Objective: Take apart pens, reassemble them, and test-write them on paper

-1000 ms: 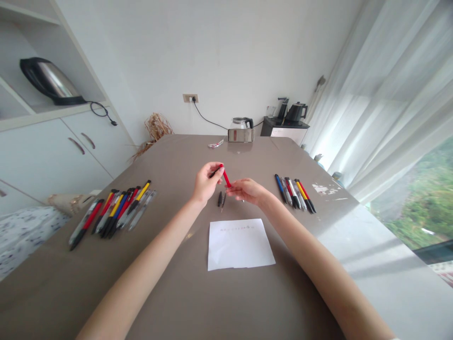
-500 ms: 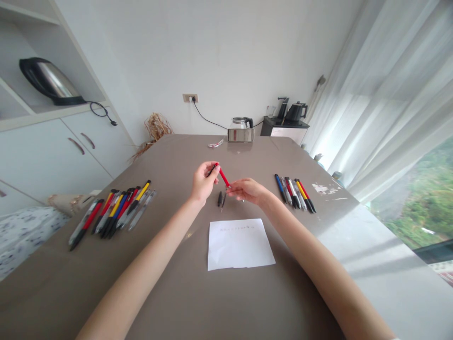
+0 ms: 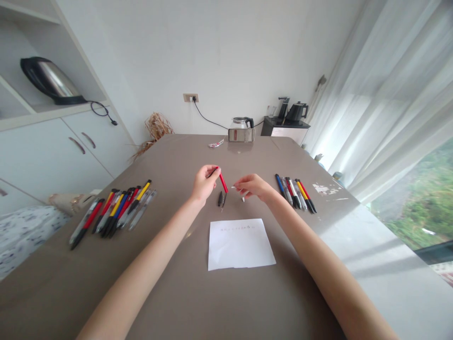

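Note:
My left hand [image 3: 205, 183] is closed around a red pen barrel [image 3: 223, 182], whose lower end slants down to the right. A thin dark piece also shows between those fingers. To the right, my right hand [image 3: 254, 186] pinches a small whitish piece [image 3: 233, 187], held apart from the barrel; its exact kind is too small to tell. Below the barrel, a short black pen part [image 3: 220, 199] and a slim dark, partly clear pen part [image 3: 224, 200] lie on the table. Under my right fingers lies another small white piece [image 3: 243, 199].
A sheet of white paper [image 3: 241, 245] with a faint written line lies nearer to me. Several pens [image 3: 116, 210] are grouped at left, with more pens [image 3: 295, 193] at right. A glass pot [image 3: 241, 123] on a metallic stand and a crumpled wrapper [image 3: 215, 143] are at the table's far edge.
My right hand has drawn away rightward from the red barrel's lower end, with the small whitish piece in its fingers. My left hand has stayed nearly in place; the barrel now points more steeply down.

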Motion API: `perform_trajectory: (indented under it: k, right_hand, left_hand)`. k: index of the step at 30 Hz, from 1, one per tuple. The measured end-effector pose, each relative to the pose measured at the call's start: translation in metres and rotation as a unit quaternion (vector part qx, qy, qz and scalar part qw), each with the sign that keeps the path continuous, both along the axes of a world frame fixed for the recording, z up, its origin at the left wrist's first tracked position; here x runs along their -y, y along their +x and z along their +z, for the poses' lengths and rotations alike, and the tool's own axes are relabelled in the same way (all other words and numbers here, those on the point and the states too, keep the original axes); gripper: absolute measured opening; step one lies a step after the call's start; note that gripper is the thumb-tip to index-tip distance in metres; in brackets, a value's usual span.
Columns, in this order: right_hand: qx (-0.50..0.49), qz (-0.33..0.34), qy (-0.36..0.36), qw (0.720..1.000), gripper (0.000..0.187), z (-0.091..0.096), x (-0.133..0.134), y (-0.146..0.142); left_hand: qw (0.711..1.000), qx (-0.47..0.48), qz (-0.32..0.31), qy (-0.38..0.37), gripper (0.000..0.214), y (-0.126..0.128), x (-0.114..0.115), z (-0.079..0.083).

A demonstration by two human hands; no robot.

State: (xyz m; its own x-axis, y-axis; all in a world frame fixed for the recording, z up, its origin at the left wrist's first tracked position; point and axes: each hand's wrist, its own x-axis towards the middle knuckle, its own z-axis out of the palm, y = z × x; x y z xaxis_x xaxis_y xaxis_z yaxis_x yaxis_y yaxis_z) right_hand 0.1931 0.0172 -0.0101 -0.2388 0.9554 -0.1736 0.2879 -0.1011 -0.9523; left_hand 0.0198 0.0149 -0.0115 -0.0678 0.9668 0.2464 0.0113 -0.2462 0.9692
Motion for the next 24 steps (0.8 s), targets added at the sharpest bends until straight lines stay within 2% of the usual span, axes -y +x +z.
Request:
perform_trajectory:
  k: [3,7,11,24]
  right_hand:
    - [0.078,0.008,0.026,0.997,0.009,-0.002,-0.003,0.002]
    - [0.162,0.040,0.039,0.985,0.013,-0.009,-0.007,0.002]
    - [0.192,0.058,0.042,0.979,0.019,-0.014,-0.007,-0.001]
    - [0.274,0.069,0.062,0.957,0.017,-0.013,0.000,-0.009]
  left_hand:
    - [0.997,-0.061,-0.023,-0.027,0.028,0.001,0.000,-0.009]
    - [0.985,-0.172,-0.026,0.017,0.025,0.004,-0.001,-0.023]
    - [0.965,-0.257,-0.023,0.036,0.018,0.006,0.000,-0.030]
    - [0.928,-0.369,-0.012,0.052,0.015,0.011,0.007,-0.041]
